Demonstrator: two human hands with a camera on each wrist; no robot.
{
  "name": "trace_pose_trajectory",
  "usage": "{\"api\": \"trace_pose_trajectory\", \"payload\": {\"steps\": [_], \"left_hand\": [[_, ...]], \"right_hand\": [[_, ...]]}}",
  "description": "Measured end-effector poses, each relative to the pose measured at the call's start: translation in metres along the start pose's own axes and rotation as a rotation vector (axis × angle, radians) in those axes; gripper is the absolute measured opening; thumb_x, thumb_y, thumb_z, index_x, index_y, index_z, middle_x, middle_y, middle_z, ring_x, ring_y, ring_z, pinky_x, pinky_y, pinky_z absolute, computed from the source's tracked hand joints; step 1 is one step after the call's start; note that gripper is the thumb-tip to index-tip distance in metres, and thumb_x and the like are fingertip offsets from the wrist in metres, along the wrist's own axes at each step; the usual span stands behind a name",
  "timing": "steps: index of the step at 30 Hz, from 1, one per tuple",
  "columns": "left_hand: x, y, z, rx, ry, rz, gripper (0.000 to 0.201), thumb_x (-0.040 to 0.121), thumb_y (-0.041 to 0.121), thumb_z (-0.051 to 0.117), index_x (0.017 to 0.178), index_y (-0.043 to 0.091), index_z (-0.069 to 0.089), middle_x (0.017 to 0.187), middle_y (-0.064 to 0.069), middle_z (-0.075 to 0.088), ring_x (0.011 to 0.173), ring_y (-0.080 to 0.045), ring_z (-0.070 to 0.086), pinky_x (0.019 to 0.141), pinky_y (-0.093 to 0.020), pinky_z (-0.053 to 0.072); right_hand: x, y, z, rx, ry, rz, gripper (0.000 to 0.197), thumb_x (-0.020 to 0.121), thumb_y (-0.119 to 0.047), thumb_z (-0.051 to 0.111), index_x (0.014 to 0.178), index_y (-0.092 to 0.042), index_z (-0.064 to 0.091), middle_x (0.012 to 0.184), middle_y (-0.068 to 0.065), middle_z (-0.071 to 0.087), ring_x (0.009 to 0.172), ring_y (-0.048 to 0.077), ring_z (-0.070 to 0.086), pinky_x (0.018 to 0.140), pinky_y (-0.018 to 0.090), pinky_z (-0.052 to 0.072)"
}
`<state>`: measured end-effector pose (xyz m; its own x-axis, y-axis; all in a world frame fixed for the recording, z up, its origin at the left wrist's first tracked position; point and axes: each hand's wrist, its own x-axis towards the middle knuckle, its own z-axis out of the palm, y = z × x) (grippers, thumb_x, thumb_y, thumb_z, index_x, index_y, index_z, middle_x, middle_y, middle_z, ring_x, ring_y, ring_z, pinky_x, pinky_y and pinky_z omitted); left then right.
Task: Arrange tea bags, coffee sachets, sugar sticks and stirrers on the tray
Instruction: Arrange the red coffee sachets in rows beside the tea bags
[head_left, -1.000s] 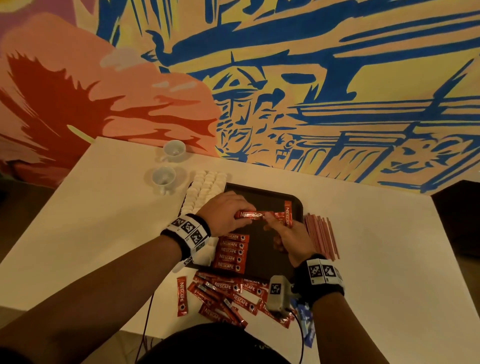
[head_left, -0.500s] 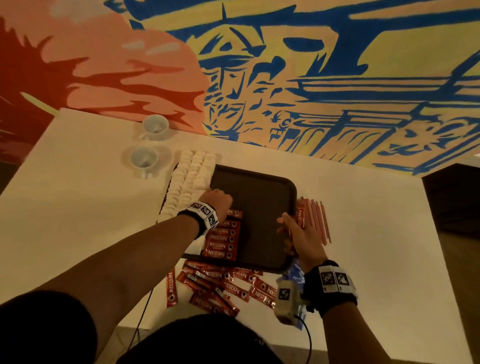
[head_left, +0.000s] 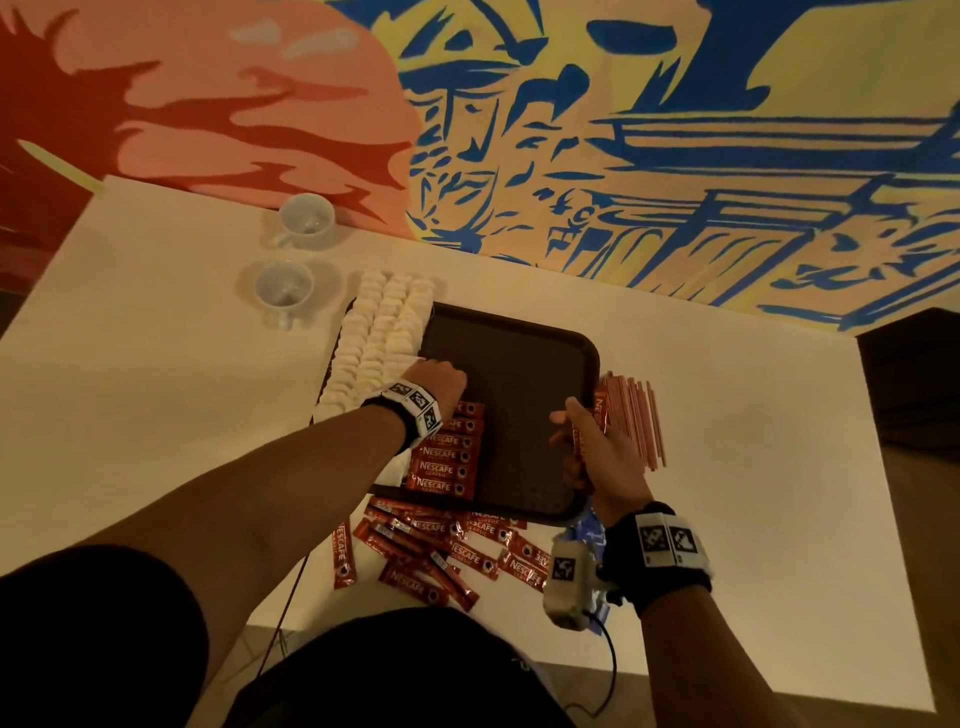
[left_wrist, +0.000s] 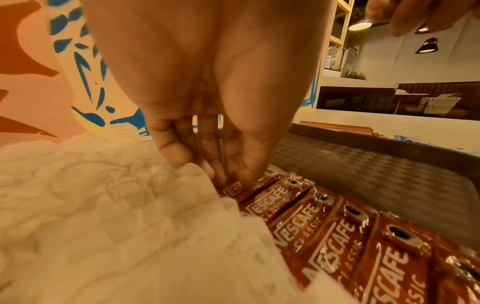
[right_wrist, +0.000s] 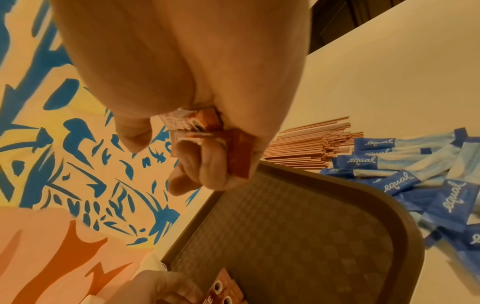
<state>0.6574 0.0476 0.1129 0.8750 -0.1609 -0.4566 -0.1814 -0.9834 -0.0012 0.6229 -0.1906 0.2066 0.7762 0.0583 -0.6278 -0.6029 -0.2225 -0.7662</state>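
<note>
Blue sugar sticks (right_wrist: 405, 181) (barely visible overhead) lie beside the tray (right_wrist: 405, 218).

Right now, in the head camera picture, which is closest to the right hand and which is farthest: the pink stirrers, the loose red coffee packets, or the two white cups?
From the right hand:
1. Pink stirrer sticks, just beside it, right of the tray.
2. Loose red coffee packets, near table edge, lower left.
3. Two white cups, far left corner.
</note>
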Motion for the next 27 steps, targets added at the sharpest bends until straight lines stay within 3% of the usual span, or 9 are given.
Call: {"api": "trace_pose_trajectory", "payload": {"steps": [4,9,13,17,22,27], "left_hand": [[0.002,0.002,0.002,-0.005,0.008,0.009,0.016,0.097,0.017,0.056,0.110,0.013,0.064,0.113,-0.010,0.067,0.105,-0.028,0.065,0.091,-0.039,0.050],[-0.001,0.001,-0.001,-0.066,0.015,0.002,0.019,0.096,0.020,0.056,0.114,0.014,0.063,0.115,-0.010,0.066,0.107,-0.029,0.062,0.092,-0.039,0.050],[-0.013,-0.004,-0.016,-0.296,0.077,-0.064,0.027,0.093,0.025,0.061,0.118,0.016,0.063,0.117,-0.008,0.065,0.111,-0.028,0.059,0.094,-0.041,0.051],[-0.038,0.000,-0.045,-0.642,0.180,-0.107,0.031,0.094,0.030,0.065,0.123,0.020,0.064,0.116,0.002,0.067,0.106,-0.016,0.062,0.090,-0.029,0.050],[-0.088,0.020,-0.087,-1.066,0.283,0.040,0.029,0.092,0.044,0.067,0.116,0.028,0.069,0.110,0.015,0.070,0.100,0.004,0.062,0.095,-0.024,0.048],[-0.123,0.041,-0.108,-1.208,0.309,0.138,0.034,0.089,0.042,0.071,0.121,0.030,0.068,0.105,0.013,0.072,0.102,0.001,0.065,0.094,-0.022,0.049]], "right_hand": [[-0.003,0.004,0.002,0.066,-0.047,0.058,0.065,0.097,-0.068,0.041,0.110,-0.013,0.072,0.081,0.003,0.064,0.054,0.009,0.047,0.049,0.024,0.034],[-0.006,0.005,0.002,0.198,-0.138,0.062,0.094,0.079,-0.083,0.033,0.113,-0.004,0.070,0.078,0.006,0.063,0.050,0.011,0.046,0.045,0.023,0.033],[-0.007,0.002,0.000,0.278,-0.194,0.000,0.093,0.092,-0.079,0.025,0.114,-0.001,0.070,0.081,0.009,0.062,0.050,0.012,0.046,0.046,0.024,0.035],[-0.016,-0.012,0.002,0.278,-0.281,-0.024,0.090,0.087,-0.081,0.029,0.108,-0.006,0.073,0.078,0.008,0.061,0.052,0.013,0.046,0.047,0.024,0.033],[-0.030,-0.024,0.005,0.190,-0.375,-0.038,0.085,0.094,-0.077,0.026,0.104,-0.007,0.073,0.075,0.007,0.060,0.049,0.013,0.046,0.045,0.024,0.033],[-0.048,-0.031,0.009,0.021,-0.515,-0.014,0.100,0.093,-0.081,0.015,0.109,0.002,0.070,0.075,0.009,0.062,0.047,0.011,0.051,0.042,0.023,0.038]]}}
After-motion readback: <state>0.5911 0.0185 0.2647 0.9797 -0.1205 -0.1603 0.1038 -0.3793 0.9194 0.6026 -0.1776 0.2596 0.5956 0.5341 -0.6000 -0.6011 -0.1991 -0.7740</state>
